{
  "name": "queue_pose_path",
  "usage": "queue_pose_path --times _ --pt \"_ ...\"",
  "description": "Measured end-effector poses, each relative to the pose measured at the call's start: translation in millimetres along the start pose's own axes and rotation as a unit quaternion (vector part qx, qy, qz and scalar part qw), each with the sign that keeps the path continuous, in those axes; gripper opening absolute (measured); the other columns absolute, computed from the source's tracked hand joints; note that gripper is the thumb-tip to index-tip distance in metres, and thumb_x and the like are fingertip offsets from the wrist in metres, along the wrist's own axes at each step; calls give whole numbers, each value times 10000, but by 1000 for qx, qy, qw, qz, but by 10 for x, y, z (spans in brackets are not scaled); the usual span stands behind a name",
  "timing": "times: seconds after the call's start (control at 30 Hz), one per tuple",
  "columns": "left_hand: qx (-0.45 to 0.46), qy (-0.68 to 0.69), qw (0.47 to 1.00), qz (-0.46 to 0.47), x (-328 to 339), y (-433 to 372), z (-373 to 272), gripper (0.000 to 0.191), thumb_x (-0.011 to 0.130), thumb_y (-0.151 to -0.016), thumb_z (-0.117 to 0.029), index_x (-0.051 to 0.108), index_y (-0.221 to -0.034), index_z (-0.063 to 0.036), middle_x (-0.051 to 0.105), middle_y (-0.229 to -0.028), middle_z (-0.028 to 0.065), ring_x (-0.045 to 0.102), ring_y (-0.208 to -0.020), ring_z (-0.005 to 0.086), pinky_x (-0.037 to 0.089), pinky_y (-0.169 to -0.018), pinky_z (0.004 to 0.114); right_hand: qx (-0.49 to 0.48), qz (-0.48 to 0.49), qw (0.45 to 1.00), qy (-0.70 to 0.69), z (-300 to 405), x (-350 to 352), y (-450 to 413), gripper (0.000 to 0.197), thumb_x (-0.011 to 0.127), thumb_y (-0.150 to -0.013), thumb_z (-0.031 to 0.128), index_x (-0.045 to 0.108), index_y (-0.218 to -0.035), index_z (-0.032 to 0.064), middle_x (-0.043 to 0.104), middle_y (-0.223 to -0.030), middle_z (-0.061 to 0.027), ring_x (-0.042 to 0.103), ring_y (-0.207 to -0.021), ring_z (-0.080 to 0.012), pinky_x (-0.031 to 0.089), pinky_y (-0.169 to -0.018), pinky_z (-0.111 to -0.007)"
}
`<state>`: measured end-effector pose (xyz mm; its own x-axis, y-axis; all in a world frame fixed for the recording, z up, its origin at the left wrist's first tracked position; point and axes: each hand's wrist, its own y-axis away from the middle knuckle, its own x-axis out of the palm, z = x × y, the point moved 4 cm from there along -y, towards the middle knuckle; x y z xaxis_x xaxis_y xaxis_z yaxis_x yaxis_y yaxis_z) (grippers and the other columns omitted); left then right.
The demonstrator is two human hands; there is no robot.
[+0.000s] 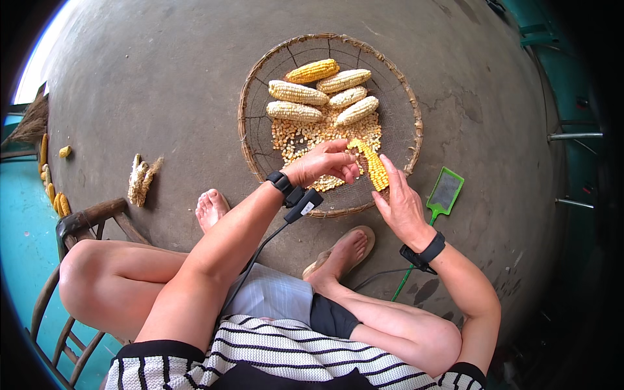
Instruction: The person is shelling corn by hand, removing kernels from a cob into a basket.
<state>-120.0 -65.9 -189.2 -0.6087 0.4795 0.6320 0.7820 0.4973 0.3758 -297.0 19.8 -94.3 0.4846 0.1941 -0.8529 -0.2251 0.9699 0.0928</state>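
Observation:
A yellow corn cob (375, 168), with some rows of kernels stripped off, is tilted over the near right part of a round woven sieve basket (418, 119). My right hand (402, 207) holds its lower end between thumb and fingers. Beside its upper left end is my left hand (324, 163), fingers spread and partly curled; no object shows in it. Loose corn kernels (324, 129) cover the middle of the mesh. Behind them lie several pale ears of corn (298, 92) and one yellow ear (312, 71). My left hand and forearm hide part of the basket.
A green fly swatter (445, 191) lies right of the basket. Stripped cobs (141, 180) and a short yellow cob piece (65, 151) are on the concrete floor at left. More ears (61, 204) lie along the wall, near a wooden chair (92, 217). Cables run from both wristbands.

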Motion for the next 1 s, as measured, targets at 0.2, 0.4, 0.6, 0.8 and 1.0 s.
queue_pose_path --times 0.2,0.4,0.6,0.8,1.0 --pt "2 -49 998 -37 0 -17 27 333 627 -1032 -391 625 -1039 -57 687 -832 18 650 -737 94 536 -731 258 -10 5 1000 22 21 22 13 848 742 -857 77 281 -1568 92 572 -1133 -198 676 -861 -382 565 -729 -455" --pt "40 -99 990 -94 3 -65 119 313 612 -1045 -367 654 -989 -62 650 -777 -20 599 -689 67 485 -658 244 -9 9 1000 14 12 52 41 846 739 -857 71 280 -1568 92 565 -1136 -195 676 -853 -382 563 -721 -455" --pt "29 -38 998 -47 28 -91 153 297 574 -1067 -338 646 -989 -62 649 -805 -9 609 -752 84 509 -724 256 6 22 1000 13 -16 71 79 856 735 -855 54 266 -1570 83 555 -1139 -194 672 -869 -384 559 -730 -459" --pt "34 -11 999 -3 26 -127 152 307 524 -1091 -311 637 -1053 -28 663 -831 17 620 -748 97 520 -716 251 2 13 1000 19 -60 75 92 863 736 -854 53 258 -1573 71 552 -1135 -200 666 -873 -392 559 -734 -459" --pt "41 48 998 30 40 -178 157 229 532 -1086 -256 606 -1093 -39 681 -908 29 637 -799 113 538 -782 271 11 -9 1000 27 -112 77 81 898 746 -844 60 241 -1586 74 558 -1161 -198 668 -876 -383 563 -736 -449"
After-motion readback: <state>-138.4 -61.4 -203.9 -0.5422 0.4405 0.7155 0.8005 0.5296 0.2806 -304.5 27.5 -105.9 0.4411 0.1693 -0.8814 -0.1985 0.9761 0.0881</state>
